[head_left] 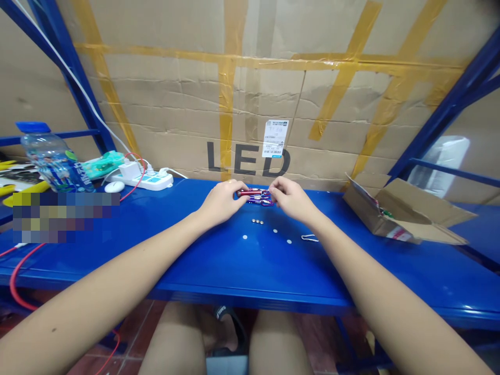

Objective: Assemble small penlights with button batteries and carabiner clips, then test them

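Both my arms reach forward over a blue metal shelf [219, 265]. My left hand [221, 200] and my right hand [291, 198] meet at its far side, fingers curled onto a small red and purple metallic object [255, 195], slim like a little pen or torch, resting on the shelf. What exactly it is I cannot make out. Just nearer me lie several small silver button cells [257, 222] scattered on the shelf, and a thin metal clip [309, 238] beside my right wrist.
An open cardboard box [394, 213] stands at the right. At the left are a water bottle [54, 161], a white power strip [146, 179] with red and white cables, and a white mouse [114, 186]. Taped cardboard marked LED [250, 159] walls the back.
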Available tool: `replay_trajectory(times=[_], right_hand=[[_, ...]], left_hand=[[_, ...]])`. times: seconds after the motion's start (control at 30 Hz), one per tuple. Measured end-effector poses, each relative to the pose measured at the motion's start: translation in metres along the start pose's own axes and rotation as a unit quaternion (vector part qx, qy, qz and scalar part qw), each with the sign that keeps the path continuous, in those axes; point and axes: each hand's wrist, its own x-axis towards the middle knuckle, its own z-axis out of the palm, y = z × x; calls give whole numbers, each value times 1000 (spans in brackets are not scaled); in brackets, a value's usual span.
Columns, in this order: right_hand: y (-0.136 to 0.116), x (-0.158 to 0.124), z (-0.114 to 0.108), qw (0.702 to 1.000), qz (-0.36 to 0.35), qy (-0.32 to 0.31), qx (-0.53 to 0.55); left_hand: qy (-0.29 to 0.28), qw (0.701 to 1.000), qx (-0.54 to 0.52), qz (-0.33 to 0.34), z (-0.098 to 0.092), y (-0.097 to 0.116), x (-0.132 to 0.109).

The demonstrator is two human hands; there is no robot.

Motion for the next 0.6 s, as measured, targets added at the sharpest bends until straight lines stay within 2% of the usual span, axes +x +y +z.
replay_trajectory(times=[0.1, 0.2, 0.37, 0.43, 0.6], right_hand=[[5, 3, -3, 993, 73, -46, 82], [4, 2, -3, 983, 99, -100, 117], [-6, -4, 1, 972, 1, -207, 112], [-9, -6, 3, 968, -21, -218, 124], [-14, -8, 8, 967, 1, -189, 172]], left_hand=[[15, 997, -74, -21, -5, -5, 2], [13, 990, -135, -34, -8, -7, 2], [-29, 982, -186, -18, -6, -4, 1], [-42, 980, -193, -14, -5, -1, -1], [-55, 977, -205, 4, -3, 3, -3]])
